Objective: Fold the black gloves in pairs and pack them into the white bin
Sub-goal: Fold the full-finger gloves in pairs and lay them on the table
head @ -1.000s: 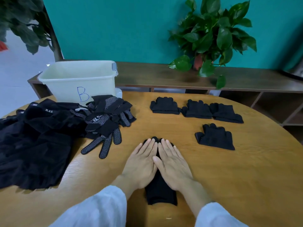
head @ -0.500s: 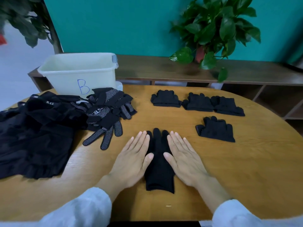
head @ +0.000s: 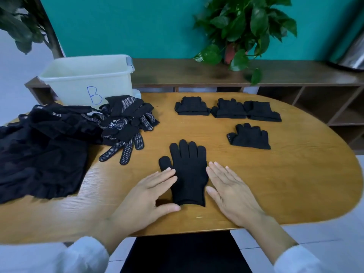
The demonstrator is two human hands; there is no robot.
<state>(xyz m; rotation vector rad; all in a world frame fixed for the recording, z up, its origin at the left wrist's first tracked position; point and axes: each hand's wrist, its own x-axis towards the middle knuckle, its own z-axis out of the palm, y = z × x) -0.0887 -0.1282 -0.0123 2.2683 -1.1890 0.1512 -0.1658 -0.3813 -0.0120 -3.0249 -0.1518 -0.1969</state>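
At the lower centre of the frame we saw a black glove (head: 188, 172) lying flat on the wooden desk (head: 285, 184), its fingers pointing toward the top of the frame and its cuff toward the bottom; whether a second glove lay beneath it we could not tell. The left hand (head: 145, 196) rested flat on the desk just left of that glove, fingers straight and together, with the fingertips touching the glove's edge near its thumb and the hand's own thumb reaching to the cuff. The right hand (head: 230, 192) lay flat just right of the glove, fingers straight, its edge against the glove's side. Neither hand gripped anything.

In the upper centre three folded glove pairs (head: 228, 111) sat in a row, the two on the right touching each other, and a fourth folded pair (head: 249, 136) lay below them, right of centre. Left of centre was a loose heap of dotted black gloves (head: 126, 123), several fingers splayed toward the bottom of the frame. At the far left lay a pile of black cloth (head: 39, 154), touching that heap. The white bin (head: 86, 79), marked with a blue B, stood at the upper left behind the heap. A potted plant (head: 242, 30) stood on the low shelf (head: 197, 73) against the teal wall at the top.
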